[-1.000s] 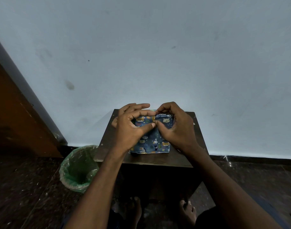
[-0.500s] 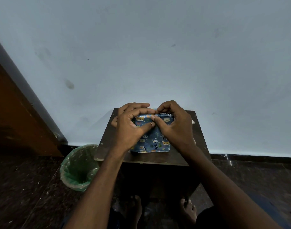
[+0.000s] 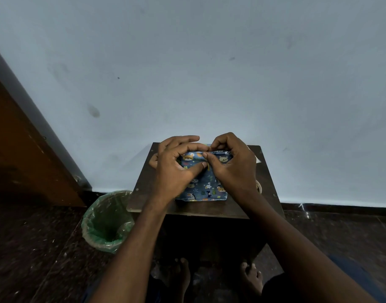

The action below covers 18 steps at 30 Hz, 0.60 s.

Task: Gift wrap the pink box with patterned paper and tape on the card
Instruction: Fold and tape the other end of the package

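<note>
Hands: left (image 3: 176,171) and right (image 3: 233,169) pinching patterned paper (image 3: 206,186) on wrapped box; top-edge writing unreadable.

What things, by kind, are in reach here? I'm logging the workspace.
Hands: 2 (left, right)
Wrapped box: 1
Table: 1
Bin: 1
Total: 5

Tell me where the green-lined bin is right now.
In the head view, the bin stands on the floor at lower left, beside the small dark table, just left of the left forearm.
</note>
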Available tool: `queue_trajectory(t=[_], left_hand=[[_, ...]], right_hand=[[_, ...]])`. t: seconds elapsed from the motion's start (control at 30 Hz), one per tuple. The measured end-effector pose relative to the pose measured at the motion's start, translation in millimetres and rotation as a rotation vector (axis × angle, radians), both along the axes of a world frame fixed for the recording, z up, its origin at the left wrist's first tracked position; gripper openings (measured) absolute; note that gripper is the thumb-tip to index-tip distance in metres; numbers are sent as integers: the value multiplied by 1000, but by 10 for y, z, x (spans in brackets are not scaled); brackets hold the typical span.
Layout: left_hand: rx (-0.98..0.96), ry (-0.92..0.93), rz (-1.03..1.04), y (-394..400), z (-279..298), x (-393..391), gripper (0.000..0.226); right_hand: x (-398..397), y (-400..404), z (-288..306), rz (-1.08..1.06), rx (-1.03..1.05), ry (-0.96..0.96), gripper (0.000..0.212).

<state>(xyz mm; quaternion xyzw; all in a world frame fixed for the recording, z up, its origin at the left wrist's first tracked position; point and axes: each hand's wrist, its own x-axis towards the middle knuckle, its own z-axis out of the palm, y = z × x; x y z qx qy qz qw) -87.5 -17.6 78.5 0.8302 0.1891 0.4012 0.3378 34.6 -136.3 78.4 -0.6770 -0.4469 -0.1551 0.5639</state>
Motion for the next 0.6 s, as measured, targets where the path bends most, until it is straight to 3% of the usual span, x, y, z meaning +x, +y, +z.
queue_trajectory(t=[0.37, 0.6], left_hand=[[14, -42, 23, 0, -47, 25, 40], [23, -24, 27, 41, -85, 39, 44]], right_hand=[[-81, -33, -29, -144, -27, -200, 26], [-28, -52, -46, -145, -26, -205, 21]])
